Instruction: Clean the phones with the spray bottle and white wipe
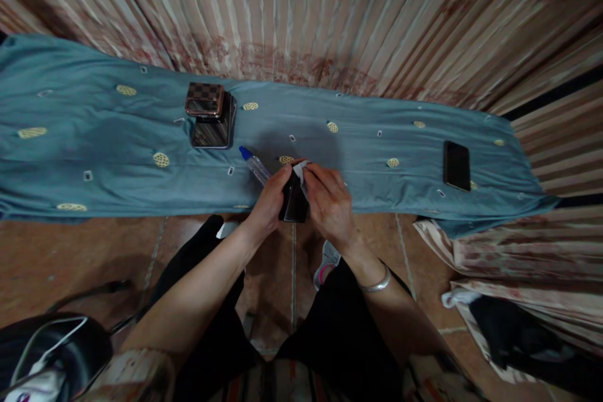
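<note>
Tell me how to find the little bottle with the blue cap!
Look along the long teal cloth with yellow ovals. Just beside the left hand, near the cloth's front edge, lies a small clear plastic bottle with a blue cap. It is the only see-through thing; the others nearby are dark, flat and rectangular.

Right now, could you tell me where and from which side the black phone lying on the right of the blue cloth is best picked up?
Pinch the black phone across its two long edges, coming straight down from above. It lies flat, screen up, on the blue cloth with nothing beside it, so both narrow sides are probably free for the fingers.
</note>
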The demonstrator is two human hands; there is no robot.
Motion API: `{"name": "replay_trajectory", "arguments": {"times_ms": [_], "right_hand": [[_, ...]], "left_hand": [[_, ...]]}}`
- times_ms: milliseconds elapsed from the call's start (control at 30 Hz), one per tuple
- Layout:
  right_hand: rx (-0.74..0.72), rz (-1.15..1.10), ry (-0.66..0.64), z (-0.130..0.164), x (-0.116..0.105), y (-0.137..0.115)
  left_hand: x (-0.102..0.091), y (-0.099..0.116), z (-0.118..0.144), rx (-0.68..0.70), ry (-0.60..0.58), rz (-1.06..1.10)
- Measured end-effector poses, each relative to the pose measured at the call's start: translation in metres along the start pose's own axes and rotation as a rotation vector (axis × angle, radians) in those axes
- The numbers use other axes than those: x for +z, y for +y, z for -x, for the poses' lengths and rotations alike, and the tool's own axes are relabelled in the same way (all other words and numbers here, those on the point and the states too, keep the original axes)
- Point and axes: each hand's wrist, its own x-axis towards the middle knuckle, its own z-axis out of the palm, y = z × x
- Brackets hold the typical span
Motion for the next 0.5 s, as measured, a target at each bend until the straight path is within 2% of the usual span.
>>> {"name": "replay_trajectory", "arguments": {"times_ms": [233,400,500], "right_hand": [[-0.027,-0.03,0.005,-0.001,0.0,-0.007],[-0.057,-0.036,-0.04,0.002,0.001,-0.019],[-0.059,-0.047,-0.092,0.002,0.0,-0.022]], "left_hand": [[0.001,0.0,0.001,0.064,-0.001,-0.088],[-0.002,0.006,-0.003,-0.057,0.025,0.035],[-0.003,0.008,-0.005,-0.065,0.061,0.069]]}}
